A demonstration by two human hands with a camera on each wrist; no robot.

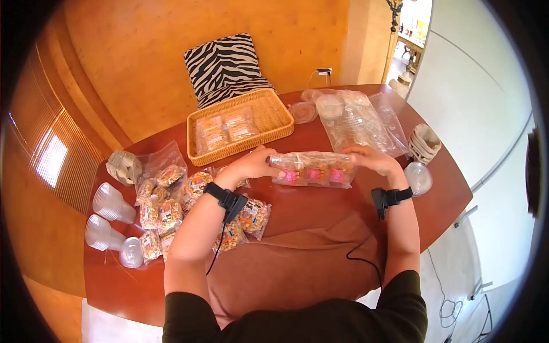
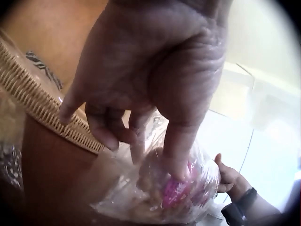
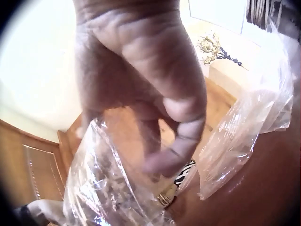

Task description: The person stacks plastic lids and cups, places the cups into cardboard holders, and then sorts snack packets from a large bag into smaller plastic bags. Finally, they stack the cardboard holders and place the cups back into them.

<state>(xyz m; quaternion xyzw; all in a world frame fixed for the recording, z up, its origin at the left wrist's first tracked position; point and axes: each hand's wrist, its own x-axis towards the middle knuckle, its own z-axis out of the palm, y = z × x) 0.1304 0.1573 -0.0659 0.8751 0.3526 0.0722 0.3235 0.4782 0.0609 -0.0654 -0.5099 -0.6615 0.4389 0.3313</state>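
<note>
A clear plastic bag of small packs with bright pink labels is stretched between both hands above the near middle of the table. My left hand grips its left end. In the left wrist view the thumb presses on the plastic beside a pink label, with the fingers bent behind. My right hand holds the upper right corner. In the right wrist view the plastic rises to a peak at the thumb side, and the other fingers curl loosely, apart from it.
A wicker tray with several packs stands at the back. Snack bags lie to the left, near stacked plastic cups. Flat plastic bags cover the back right, beside a cloth basket and a clear lid. Brown cloth lies in front.
</note>
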